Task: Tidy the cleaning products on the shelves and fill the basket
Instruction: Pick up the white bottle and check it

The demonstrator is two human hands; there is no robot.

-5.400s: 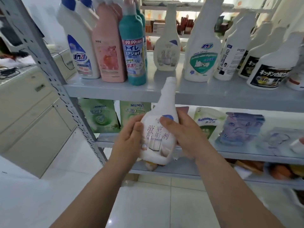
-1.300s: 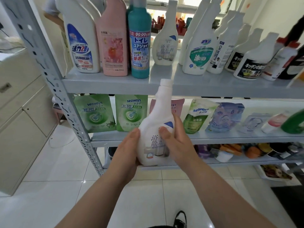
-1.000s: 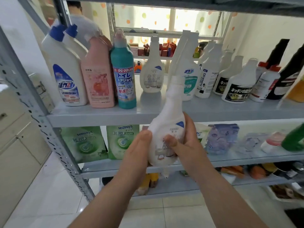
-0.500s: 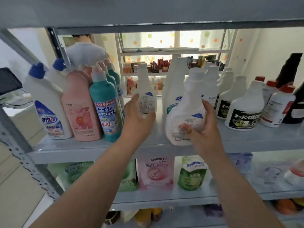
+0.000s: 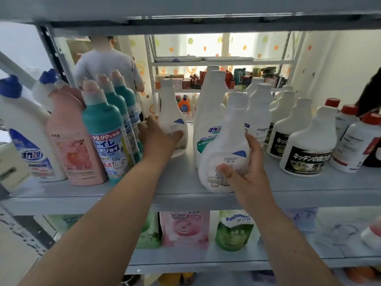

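My right hand (image 5: pixel 245 172) grips a white bottle with a blue mark (image 5: pixel 223 145), which stands upright at the front of the grey shelf (image 5: pixel 181 195). My left hand (image 5: pixel 158 135) reaches deeper and wraps its fingers and thumb round a matching white bottle (image 5: pixel 172 112) standing further back. Teal bottles (image 5: pixel 107 131) stand just left of my left hand. A tall white bottle with a green label (image 5: pixel 208 112) stands between the two bottles I hold.
Pink (image 5: pixel 72 141) and white blue-capped (image 5: pixel 24 129) bottles fill the shelf's left; white bottles with black labels (image 5: pixel 307 147) and red-capped ones (image 5: pixel 358 141) fill the right. Refill pouches (image 5: pixel 183 228) stand on the shelf below. A person in grey (image 5: pixel 107 65) stands behind the rack.
My right hand has set the white bottle down at the shelf's front, still gripping it. My left hand has closed round the matching bottle further back.
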